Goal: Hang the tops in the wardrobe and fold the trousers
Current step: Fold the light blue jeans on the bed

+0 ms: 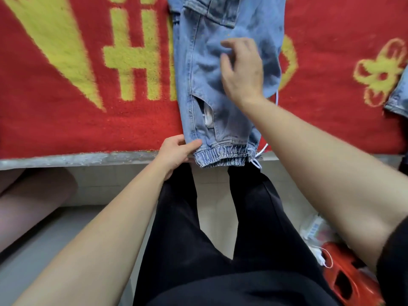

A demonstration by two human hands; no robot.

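Step in hand: folding the trousers, smoothing stage by the look of it; no cross fold is visible in the near part, though the far end is cut off by the frame.

Far left of the grip, the red and yellow rug [66, 85] covers the raised surface, with a grey ledge [77, 159] along its near edge.

Left hand [176, 151] pinches the left corner of the elastic waistband [223, 156], thumb on top and fingers underneath, clamping that corner at the rug edge. The waistband slightly overhangs the ledge.

Up from that grip, the light blue jeans [205, 62] lie lengthwise away from the person. They look already doubled leg on leg, with a side pocket opening [207, 115] showing white lining just above the pinched corner.

Right of the grip, a white drawstring [257, 161] dangles off the waistband's other end.

Right hand [242, 69] is over the thigh area, fingers loosely spread, holding nothing. Contact with the denim can't be confirmed; motion blur.

Far right, the edge of another denim piece [397, 96] sits on the rug, well apart.

Next move likely calls for keeping the waistband anchored, flattening the fabric, tucking the drawstring in, then a fold across the length.
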